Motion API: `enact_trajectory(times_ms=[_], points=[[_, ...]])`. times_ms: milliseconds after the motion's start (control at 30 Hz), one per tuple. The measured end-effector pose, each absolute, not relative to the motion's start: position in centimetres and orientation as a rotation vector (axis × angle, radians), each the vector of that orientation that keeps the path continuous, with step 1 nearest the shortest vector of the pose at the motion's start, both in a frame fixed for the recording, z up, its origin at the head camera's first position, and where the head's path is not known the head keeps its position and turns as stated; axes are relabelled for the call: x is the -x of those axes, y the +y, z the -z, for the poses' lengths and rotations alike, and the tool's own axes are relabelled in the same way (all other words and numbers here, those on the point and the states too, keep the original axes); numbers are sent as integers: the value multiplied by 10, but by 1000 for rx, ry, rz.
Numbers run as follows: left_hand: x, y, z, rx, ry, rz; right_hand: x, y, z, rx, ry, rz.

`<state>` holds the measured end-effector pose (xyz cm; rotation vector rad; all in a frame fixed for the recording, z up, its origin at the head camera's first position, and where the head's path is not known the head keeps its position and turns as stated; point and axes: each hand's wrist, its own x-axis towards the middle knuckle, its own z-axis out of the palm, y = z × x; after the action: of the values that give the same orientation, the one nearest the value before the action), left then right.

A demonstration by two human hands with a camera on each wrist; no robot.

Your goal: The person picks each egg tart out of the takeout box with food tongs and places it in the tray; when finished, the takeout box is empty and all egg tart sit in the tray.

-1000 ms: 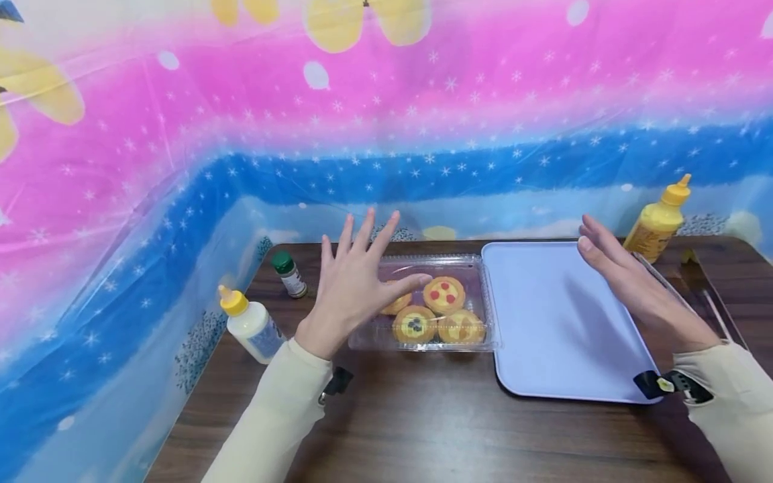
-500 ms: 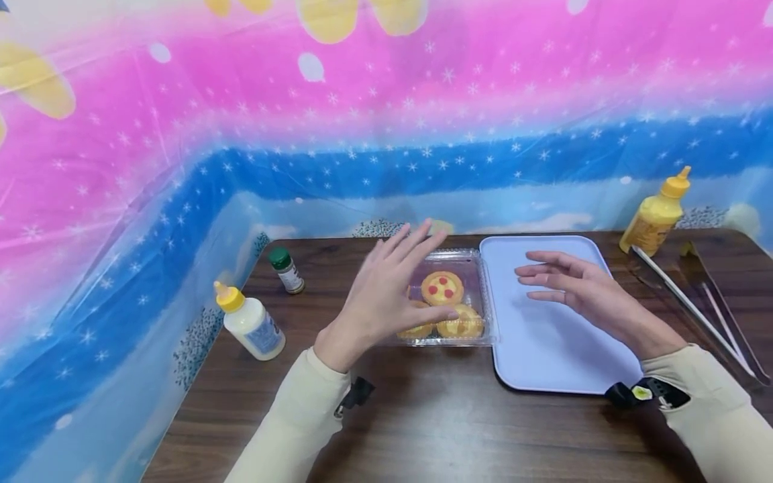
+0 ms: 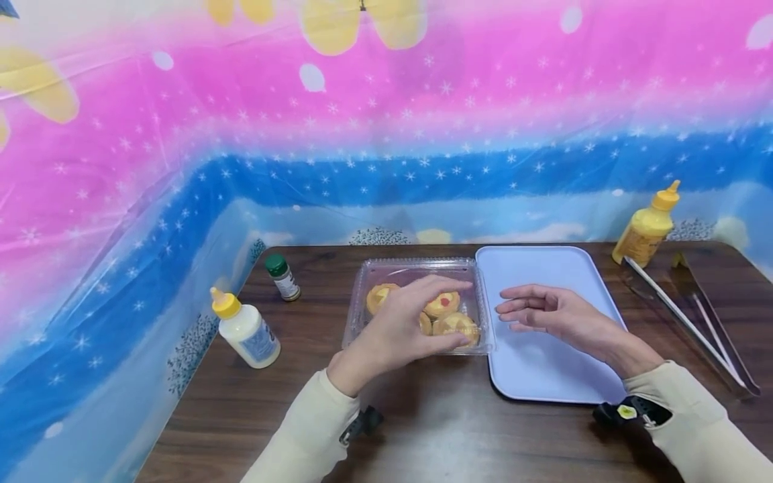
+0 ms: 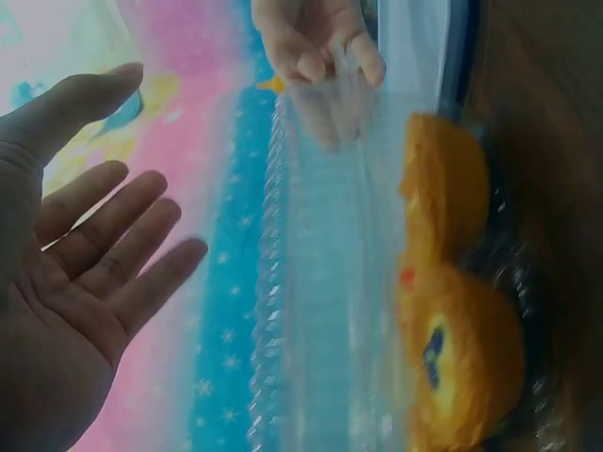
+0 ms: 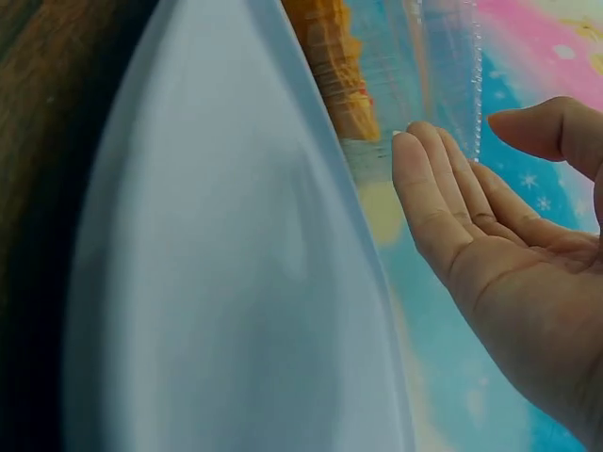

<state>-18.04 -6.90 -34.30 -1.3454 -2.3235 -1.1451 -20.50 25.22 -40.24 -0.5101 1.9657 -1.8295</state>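
Observation:
A clear plastic container (image 3: pixel 417 266) with several small tarts (image 3: pixel 457 329) inside sits on the table, its lid closed over them. My left hand (image 3: pixel 395 329) hovers in front of the container and hides some tarts; in the left wrist view its fingers are spread and hold nothing. A pale blue tray (image 3: pixel 543 376) lies right beside the container. Above the tray hangs my right hand (image 3: pixel 561 315), fingers loosely extended toward the container, with nothing in it. The right wrist view shows this palm apart from both the tray and the container.
At the left stand a white squeeze bottle with a yellow cap (image 3: pixel 250 335) and a green-capped shaker (image 3: pixel 284 278). A yellow squeeze bottle (image 3: pixel 645 231) stands at the back right. Metal tongs (image 3: pixel 688 329) lie right of the tray. A patterned cloth (image 3: pixel 362 168) hangs behind the table.
My left hand has moved right and lower, its fingers less upright. The right hand has moved left over the tray, toward the container. The container, tray and bottles stay on the table.

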Motion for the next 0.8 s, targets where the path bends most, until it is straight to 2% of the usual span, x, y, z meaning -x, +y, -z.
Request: enact_trajectory(times_ms=[400,800], points=[[168,-46,365,1452,-2295,1149,199,249,419,479,1861,1746],[154,-34,376,1198,-2361,789,195,239,426,553,1701,1717]])
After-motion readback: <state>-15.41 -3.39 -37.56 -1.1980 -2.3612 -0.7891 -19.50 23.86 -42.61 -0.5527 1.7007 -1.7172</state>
